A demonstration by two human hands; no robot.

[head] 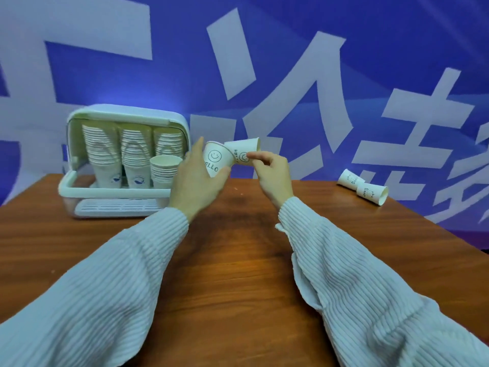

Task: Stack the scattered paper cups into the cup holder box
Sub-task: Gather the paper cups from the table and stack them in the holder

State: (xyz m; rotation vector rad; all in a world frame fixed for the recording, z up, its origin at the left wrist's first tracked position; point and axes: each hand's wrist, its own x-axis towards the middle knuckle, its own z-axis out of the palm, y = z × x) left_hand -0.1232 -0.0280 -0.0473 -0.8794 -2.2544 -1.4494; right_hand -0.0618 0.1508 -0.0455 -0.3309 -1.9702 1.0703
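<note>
My left hand (197, 178) grips a white paper cup with a smiley and "HELLO" print (215, 158), tilted, above the table. My right hand (272, 173) pinches a second smiley cup (244, 149) lying sideways, its base against the first cup. The white cup holder box (124, 192) stands open at the back left. It holds three tall cup stacks (105, 157) and a shorter stack (164, 170) in front on the right. Two more printed cups (350, 178) (373, 194) lie on their sides at the table's far right.
The brown wooden table (238, 247) runs under both arms. A blue banner with large white characters (291, 75) hangs behind it. The box's slatted drip tray (116, 207) juts out in front of the box.
</note>
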